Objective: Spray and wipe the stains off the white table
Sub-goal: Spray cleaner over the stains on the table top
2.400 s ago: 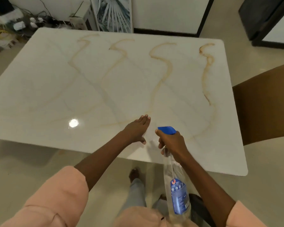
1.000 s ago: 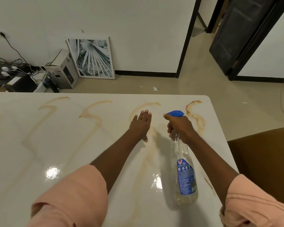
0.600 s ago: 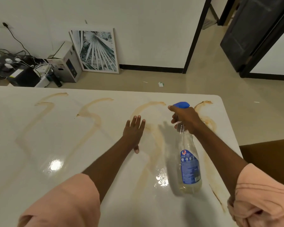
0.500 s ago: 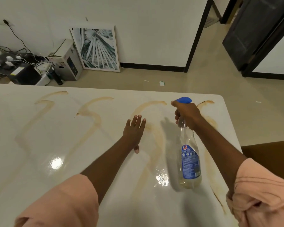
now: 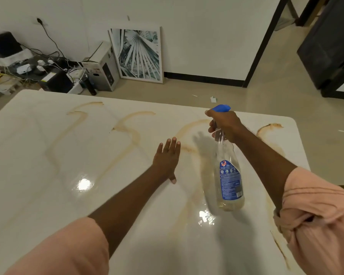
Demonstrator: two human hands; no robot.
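Sleeves: pink, both at near edge of frame, arms reach fwd over the white table [image 5: 38, 155].
Wet patch: glossy spot w/ droplets [image 5: 206, 217] on tabletop, just near side of the bottle base.
Spray bottle [image 5: 227, 175]: clear plastic, blue label, blue trigger head; a little pale liquid at the bottom, rest looks empty. Held above tabletop, base toward camera, nozzle pointing to far side.
Right hand [image 5: 225, 124]: fingers wrapped tight on bottle neck, just under the blue head.
Left hand [image 5: 167, 157]: spread flat, palm down on table, nothing in it, beside the third stain line.
Stains [image 5: 131, 133]: four brown wavy lines across the top, running near to far; rightmost one close to right edge.
Table edges: far edge and rounded far-right corner visible; right edge near right arm.
Open room: bare beige floor beyond far edge and to right.
Far: framed leaf picture [image 5: 137, 54] leaning on wall, white box and cables at far left.
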